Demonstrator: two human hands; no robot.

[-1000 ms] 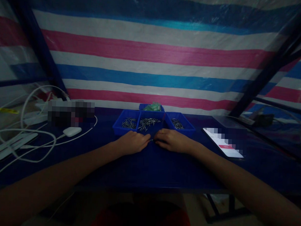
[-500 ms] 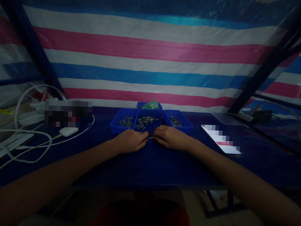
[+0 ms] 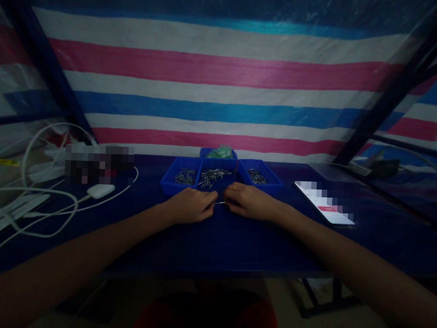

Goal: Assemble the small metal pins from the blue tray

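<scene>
A thin, silvery metal pin [image 3: 220, 203] spans the small gap between my hands, just above or on the dark blue table. My left hand [image 3: 191, 205] has its fingers pinched at the pin's left end. On the other end my right hand [image 3: 251, 201], with a ring on one finger, is closed in a pinch. The fingers cover both ends of the pin. Just beyond my hands, a left blue tray [image 3: 167, 182] and a right blue tray [image 3: 273, 185] hold small metal pieces. Between them lies a loose pile of metal pins [image 3: 214, 176].
Another blue tray [image 3: 204, 153] behind holds a green plastic bag [image 3: 223, 152]. White cables [image 3: 75, 204] and a white adapter [image 3: 100, 191] lie left. A lit phone [image 3: 324, 203] rests right. A striped sheet [image 3: 221, 97] hangs behind the table [image 3: 230, 245].
The view has shifted slightly, so the trays and phone appear a little farther right. Both hands keep their pinch on the pin, and a bit more of it shows between them.
</scene>
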